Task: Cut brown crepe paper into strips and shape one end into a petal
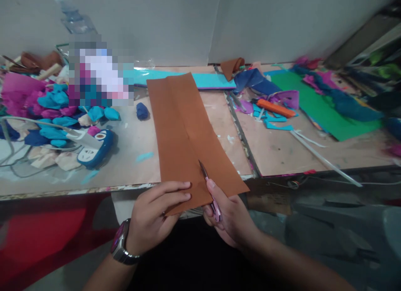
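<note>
From the head view: pinches the near left corner of a brown sheet (184, 120) in the left hand (153, 211), with fingers on top and the thumb apparently below. Grips pink-handled scissors (216, 211) in the right hand (230, 216), clamped around the handle, with dark blades pointing away over the sheet. Cannot tell whether the blades stand apart or together. Located lengthwise across the table (128, 168), with the near end past its front edge, between a blue power socket (100, 150) and an orange cutter (275, 108). Seems to be at the cutting step, roughly in line with a lengthwise crease. Calls, by judgement, for holding the near end taut and steering the blades along that crease.
</note>
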Available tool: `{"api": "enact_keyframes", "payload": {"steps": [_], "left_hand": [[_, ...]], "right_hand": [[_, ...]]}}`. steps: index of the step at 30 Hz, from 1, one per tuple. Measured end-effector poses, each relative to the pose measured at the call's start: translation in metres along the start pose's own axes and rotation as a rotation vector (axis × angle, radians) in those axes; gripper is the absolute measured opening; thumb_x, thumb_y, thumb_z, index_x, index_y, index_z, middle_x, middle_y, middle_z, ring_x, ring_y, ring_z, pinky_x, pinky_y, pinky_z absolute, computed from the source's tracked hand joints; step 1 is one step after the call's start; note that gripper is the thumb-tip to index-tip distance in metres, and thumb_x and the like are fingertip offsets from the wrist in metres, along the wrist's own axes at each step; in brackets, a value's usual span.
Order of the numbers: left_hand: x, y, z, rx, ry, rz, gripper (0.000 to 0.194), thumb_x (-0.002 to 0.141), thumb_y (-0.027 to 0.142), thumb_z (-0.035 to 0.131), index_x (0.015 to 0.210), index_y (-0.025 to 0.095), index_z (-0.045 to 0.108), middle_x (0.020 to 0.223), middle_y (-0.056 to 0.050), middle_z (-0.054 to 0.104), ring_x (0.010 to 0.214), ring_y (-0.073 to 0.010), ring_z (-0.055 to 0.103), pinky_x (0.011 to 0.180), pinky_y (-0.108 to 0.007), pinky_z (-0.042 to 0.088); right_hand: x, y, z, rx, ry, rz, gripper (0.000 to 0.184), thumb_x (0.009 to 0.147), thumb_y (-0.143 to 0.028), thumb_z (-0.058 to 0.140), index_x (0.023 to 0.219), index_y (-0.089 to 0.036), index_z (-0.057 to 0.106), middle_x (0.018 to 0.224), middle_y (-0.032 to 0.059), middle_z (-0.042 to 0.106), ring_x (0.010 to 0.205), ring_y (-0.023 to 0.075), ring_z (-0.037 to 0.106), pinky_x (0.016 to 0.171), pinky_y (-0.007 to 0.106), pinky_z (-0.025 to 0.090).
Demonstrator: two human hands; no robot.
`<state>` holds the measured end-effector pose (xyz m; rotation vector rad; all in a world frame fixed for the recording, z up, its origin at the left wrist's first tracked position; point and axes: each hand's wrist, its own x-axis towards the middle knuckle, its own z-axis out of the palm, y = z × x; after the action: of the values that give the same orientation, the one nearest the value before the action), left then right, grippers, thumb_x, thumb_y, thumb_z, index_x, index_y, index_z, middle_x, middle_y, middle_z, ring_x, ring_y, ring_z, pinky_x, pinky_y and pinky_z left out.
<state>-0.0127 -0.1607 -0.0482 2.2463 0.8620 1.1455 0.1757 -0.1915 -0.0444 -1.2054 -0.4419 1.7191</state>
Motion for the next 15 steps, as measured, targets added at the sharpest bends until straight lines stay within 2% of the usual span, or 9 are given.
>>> {"api": "enact_keyframes", "payload": {"steps": [3,8,15], "left_hand": [[0.0,-0.0003,-0.0006,0.007,-0.007,0.0,0.035,0.086,-0.001,0.068,0.114,0.019,0.072,0.123,-0.009,0.074,0.113,-0.0176,0.072,0.095,-0.029,0.059],[0.0,-0.0011,-0.0021,0.005,-0.008,0.007,0.035,0.086,-0.002,0.067,0.115,0.018,0.072,0.124,-0.01,0.074,0.113,-0.0181,0.072,0.094,-0.03,0.059],[0.0004,-0.0011,-0.0017,0.008,0.002,0.002,0.033,0.087,0.0,0.068,0.115,0.019,0.072,0.124,-0.01,0.074,0.112,-0.0188,0.073,0.093,-0.031,0.06]], "right_hand": [[0.0004,0.0002,0.0006,-0.003,0.005,0.002,0.045,0.087,-0.064,0.07,0.09,-0.021,0.058,0.044,-0.0097,0.046,0.033,0.0051,0.024,0.034,0.018,0.02],[0.0009,-0.0009,0.0002,0.0,0.018,0.026,0.049,0.085,-0.066,0.07,0.097,-0.019,0.061,0.045,-0.0095,0.046,0.032,0.0054,0.023,0.035,0.019,0.02],[-0.0023,-0.0013,0.0002,-0.009,0.026,0.031,0.048,0.083,-0.065,0.072,0.081,-0.018,0.059,0.044,-0.0097,0.043,0.033,0.0045,0.025,0.035,0.019,0.02]]}}
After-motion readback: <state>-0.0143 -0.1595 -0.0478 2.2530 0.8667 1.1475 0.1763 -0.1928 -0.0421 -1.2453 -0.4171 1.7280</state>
